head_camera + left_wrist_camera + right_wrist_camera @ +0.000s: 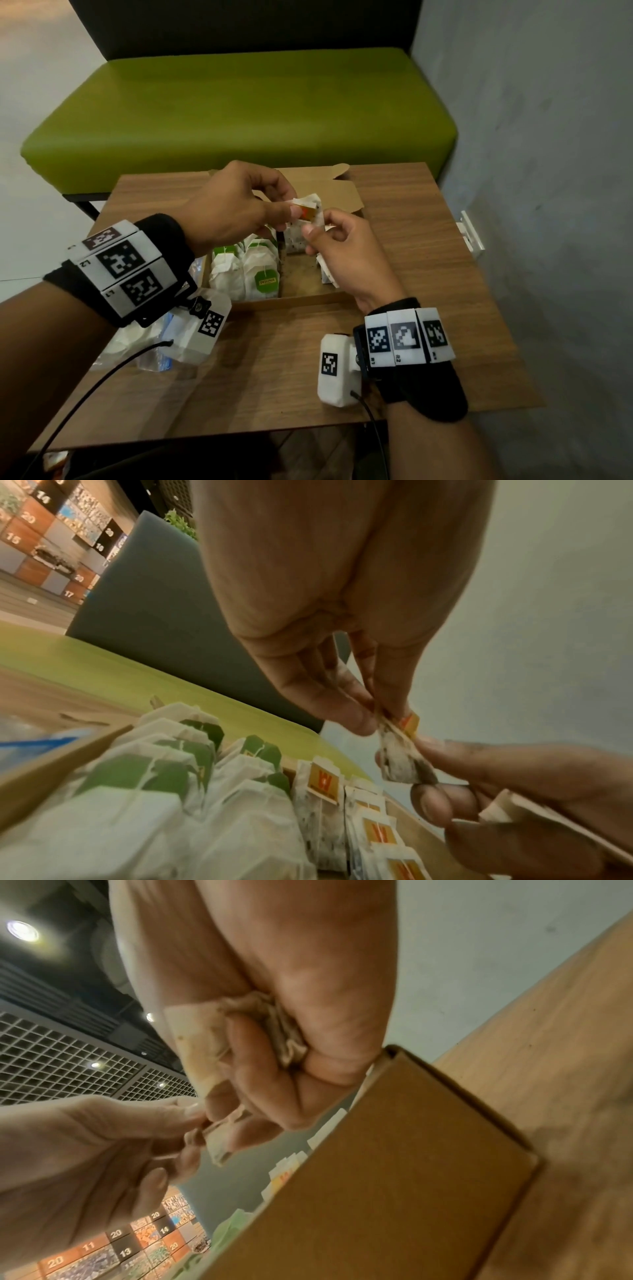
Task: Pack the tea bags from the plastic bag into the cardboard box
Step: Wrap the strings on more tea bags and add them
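Head view: left hand (236, 205) and right hand (342, 253) raised together over the open cardboard box (342, 192) on the wooden table (428, 240). Orange-tagged tea bag (310, 214) pinched at its top between left thumb and fingers, its lower edge pinched by right thumb and forefinger. Further white tea bags (327, 274) clamped in the curled right fingers. Green-tagged tea bags (260, 274) packed upright in the box, below the left fingers. Plastic bag (144, 342) flat on the table, beneath the left wrist.

Left wrist view: left fingertips (349, 715) closed on the orange tag (409, 723); speckled bag hanging just below, met by the right thumb. Rows of green-tagged and orange-tagged bags (325, 780) standing beneath the fingers.

Right wrist view: crumpled bags (274, 1026) gripped against the right palm; forefinger and thumb closed on the shared bag, touching the left fingertips. Box wall (394, 1177) just below the right fingers.
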### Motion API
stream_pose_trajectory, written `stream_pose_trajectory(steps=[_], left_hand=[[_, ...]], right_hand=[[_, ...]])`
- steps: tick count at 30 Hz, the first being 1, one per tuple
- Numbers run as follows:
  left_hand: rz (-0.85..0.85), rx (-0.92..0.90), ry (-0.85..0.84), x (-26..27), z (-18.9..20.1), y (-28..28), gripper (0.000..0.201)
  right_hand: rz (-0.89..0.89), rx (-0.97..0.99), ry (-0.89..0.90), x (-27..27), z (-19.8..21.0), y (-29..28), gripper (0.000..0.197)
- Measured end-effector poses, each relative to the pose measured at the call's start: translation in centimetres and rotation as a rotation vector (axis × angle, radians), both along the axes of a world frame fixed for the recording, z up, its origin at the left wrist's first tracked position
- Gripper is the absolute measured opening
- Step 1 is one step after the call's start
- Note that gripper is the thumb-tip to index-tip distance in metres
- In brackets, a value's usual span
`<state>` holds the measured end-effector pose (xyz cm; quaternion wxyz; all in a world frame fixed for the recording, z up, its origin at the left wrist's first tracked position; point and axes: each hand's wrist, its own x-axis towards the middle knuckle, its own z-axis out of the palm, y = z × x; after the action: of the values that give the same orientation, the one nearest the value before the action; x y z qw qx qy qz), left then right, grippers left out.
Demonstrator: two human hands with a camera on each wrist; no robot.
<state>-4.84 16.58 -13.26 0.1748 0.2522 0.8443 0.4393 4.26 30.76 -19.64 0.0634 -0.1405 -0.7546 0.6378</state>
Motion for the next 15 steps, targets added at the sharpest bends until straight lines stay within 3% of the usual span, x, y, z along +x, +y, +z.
stream_pose_trajectory(steps=[3,8,11,15], left_hand=[[0.015,-0.080,0.021,-0.5,-0.3,0.0,0.013],[-0.025,-0.255,0.038,-1.1,-2.0,0.3,0.012],[-0.036,-0.377,0.150,-0.9,-3.1,1.0,0.012],[0.022,-0.474,0.312,-1.0,-4.1,1.4,0.014]], right_hand=[[-0.051,-0.015,-0.037,0.1,0.2,0.3,0.013],[-0.303,-0.142,0.000,0.0,0.4,0.9,0.023],[-0.308,-0.283,0.027,0.0,0.6,1.3,0.015],[-0.247,-0.479,0.071,0.1,1.0,1.8,0.040]])
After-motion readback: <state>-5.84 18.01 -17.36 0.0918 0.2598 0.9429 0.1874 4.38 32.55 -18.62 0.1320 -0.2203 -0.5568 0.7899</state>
